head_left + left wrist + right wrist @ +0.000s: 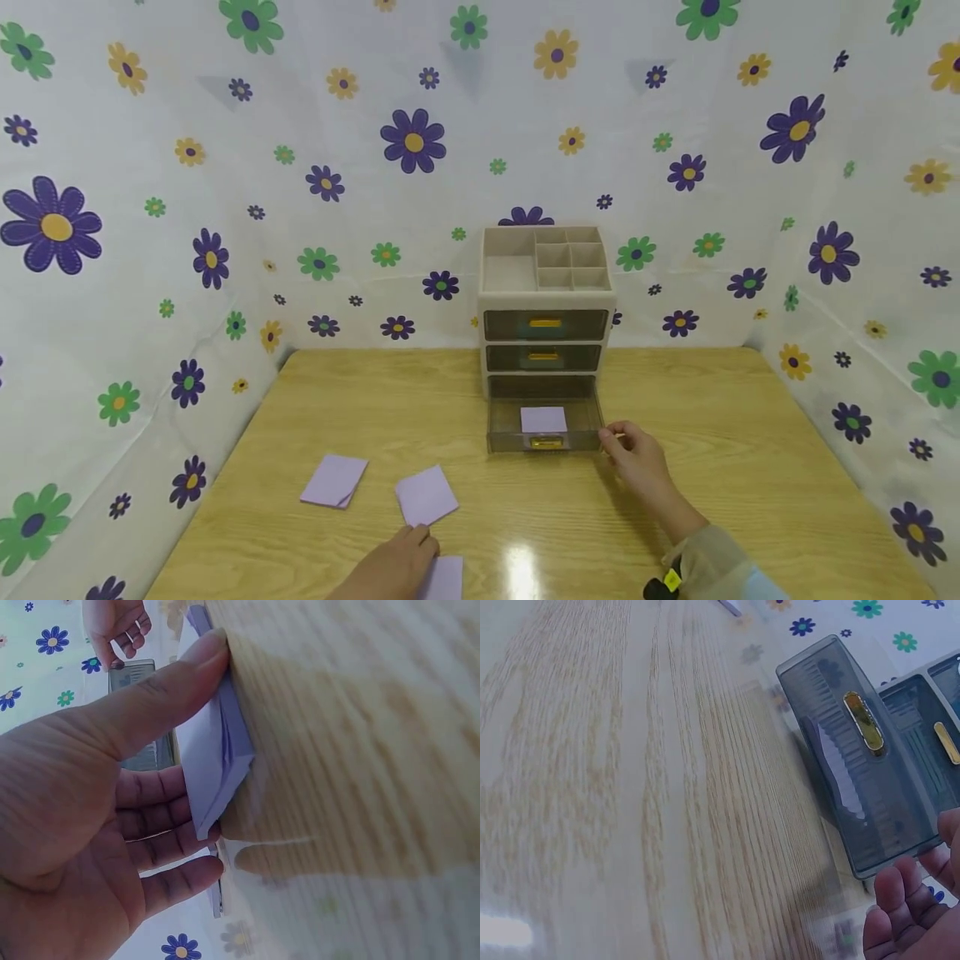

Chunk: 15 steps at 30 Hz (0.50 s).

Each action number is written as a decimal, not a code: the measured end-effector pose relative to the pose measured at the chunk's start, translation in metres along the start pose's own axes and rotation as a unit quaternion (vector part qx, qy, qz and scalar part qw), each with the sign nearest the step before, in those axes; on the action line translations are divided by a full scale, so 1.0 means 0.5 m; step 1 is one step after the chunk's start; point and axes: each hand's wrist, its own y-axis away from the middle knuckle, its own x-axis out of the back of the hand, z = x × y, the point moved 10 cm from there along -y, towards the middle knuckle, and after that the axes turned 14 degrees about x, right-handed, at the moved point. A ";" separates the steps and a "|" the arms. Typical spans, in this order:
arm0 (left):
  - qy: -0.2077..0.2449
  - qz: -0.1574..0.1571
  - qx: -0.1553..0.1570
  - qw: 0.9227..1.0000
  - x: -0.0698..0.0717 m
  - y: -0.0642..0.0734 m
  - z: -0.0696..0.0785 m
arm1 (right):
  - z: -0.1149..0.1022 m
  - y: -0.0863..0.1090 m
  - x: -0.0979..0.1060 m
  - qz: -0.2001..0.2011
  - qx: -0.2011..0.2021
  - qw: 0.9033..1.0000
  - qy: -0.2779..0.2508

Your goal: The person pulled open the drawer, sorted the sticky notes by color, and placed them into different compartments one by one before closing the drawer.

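At the front edge of the head view, my left hand (397, 564) grips a purple folded paper square (444, 579). The left wrist view shows the thumb along one edge of this paper (206, 746) and the fingers at its opposite edge; loose layers show at its corner. My right hand (637, 458) holds the right front corner of the pulled-out bottom drawer (577, 439), a smoky see-through one with a gold handle. Inside that drawer lies another purple paper piece (543, 419). In the right wrist view, fingertips (891, 889) touch the drawer's side wall.
Two more purple squares lie on the wooden table: one at left (333, 481), one just beyond my left hand (427, 497). The beige drawer cabinet (547, 300) stands at the back with two closed drawers and open top compartments. Flower-printed cloth (360, 225) surrounds the table.
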 end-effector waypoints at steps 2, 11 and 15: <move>0.001 0.004 0.001 1.000 0.002 0.000 0.001 | 0.001 0.001 -0.002 -0.003 -0.001 1.000 0.001; 0.026 0.033 0.001 0.999 0.019 -0.002 0.008 | 0.000 -0.001 0.001 0.004 0.002 1.000 -0.002; 0.058 0.002 0.015 0.998 0.012 -0.008 0.004 | 0.003 -0.002 0.001 0.003 0.000 1.000 -0.005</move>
